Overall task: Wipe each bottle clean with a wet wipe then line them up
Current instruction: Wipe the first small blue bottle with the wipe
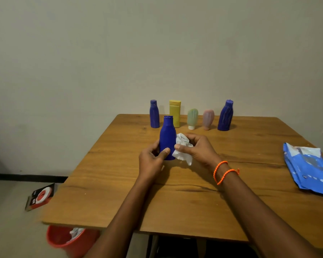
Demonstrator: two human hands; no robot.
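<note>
Red bin (67,241) w/ crumpled wipes under table (175,202) near edge, left hand (151,159) gripping upright blue bottle (167,138) mid-table, right hand (198,148) pinching white wet wipe (182,146) against its side, five bottles lined up behind, blue wipe pack (308,168) far right, prob. open.

Plain room in a home — bare pale wall (157,43), wood-grain counter (175,202) pushed against it, toiletry bottles (191,118) along its back edge, red waste bin (63,241) and small box (40,197) on the grey floor (11,229).
</note>
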